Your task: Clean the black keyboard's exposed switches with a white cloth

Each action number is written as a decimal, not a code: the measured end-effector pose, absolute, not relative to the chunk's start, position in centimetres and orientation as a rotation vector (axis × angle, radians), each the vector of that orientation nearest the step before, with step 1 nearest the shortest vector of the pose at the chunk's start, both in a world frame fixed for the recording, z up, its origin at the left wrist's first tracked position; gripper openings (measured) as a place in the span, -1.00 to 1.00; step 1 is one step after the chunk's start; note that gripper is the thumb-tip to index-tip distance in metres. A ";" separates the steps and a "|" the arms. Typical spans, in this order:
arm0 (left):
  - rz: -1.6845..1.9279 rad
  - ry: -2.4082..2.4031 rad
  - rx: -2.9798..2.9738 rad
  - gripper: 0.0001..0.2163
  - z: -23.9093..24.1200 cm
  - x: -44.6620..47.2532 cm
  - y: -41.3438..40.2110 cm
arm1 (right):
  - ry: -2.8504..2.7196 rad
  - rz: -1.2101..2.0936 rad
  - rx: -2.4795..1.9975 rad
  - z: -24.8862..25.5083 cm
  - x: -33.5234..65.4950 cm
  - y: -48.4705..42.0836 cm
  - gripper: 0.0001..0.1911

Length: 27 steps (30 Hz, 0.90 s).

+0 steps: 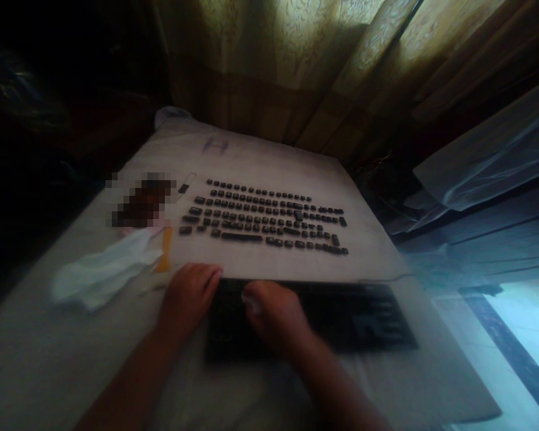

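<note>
A black keyboard base (332, 314), stripped of most keycaps, lies on the pale table before me. My left hand (191, 293) is closed on its left end, the fingertips at the upper left corner. Over the left part of the base, my right hand (273, 308) is closed around a small white wad (253, 304), which looks like tissue or cloth. The fingers hide most of it. Beyond the base, loose black keycaps (247, 209) are laid out in rows, with the long space bar (241, 237) in the nearest row.
To the left lie a crumpled white cloth (103, 269), a yellow-orange strip (165, 248) and a pixelated dark patch. A small black-ended tool with a wire loop (184, 187) lies near the keycaps. The keyboard's cable (393, 279) runs right. Patterned curtains (287, 60) hang behind the table.
</note>
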State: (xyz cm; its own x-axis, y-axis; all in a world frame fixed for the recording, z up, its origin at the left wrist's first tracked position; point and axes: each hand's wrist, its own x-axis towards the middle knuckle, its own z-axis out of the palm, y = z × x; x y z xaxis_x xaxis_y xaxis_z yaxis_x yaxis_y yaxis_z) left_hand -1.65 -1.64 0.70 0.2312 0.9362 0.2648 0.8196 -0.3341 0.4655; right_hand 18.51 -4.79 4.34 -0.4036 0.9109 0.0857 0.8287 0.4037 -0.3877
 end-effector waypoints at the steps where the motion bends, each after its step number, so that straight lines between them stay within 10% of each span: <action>1: 0.745 1.657 2.275 -0.71 0.7 -1.6 -1.6 | -2.419 0.388 -1.534 4.3 18.3 -4.7 -0.76; 27: 0.728 1.662 2.320 -0.72 0.6 -1.6 -1.6 | -2.467 0.579 -1.475 4.4 18.0 -5.3 -0.74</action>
